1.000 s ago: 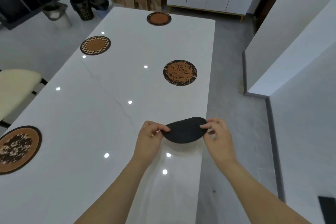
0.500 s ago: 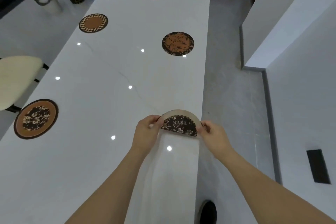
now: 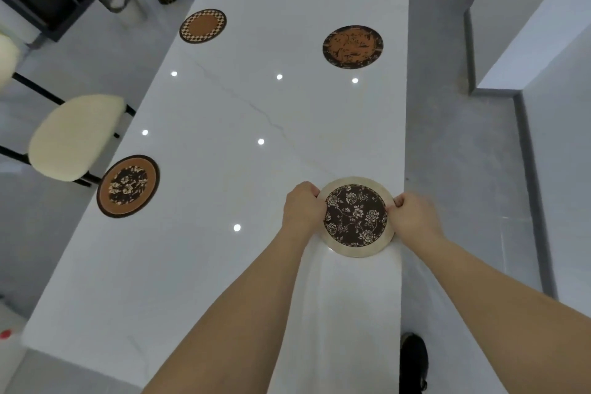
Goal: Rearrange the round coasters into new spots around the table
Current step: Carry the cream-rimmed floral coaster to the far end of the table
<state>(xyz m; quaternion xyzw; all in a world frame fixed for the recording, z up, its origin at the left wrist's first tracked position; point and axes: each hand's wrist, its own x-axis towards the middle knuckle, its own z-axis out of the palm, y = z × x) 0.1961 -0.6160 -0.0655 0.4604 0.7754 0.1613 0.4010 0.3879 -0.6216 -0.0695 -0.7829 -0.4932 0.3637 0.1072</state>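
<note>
Left hand (image 3: 302,206) and right hand (image 3: 414,217) pinch opposite rims of the floral coaster (image 3: 355,216), lower right of centre, near the table (image 3: 224,137) edge. Likely thin, light, bendable; rims suit gripping. Round, no long axis; pattern faces up, lying about flat.
</note>
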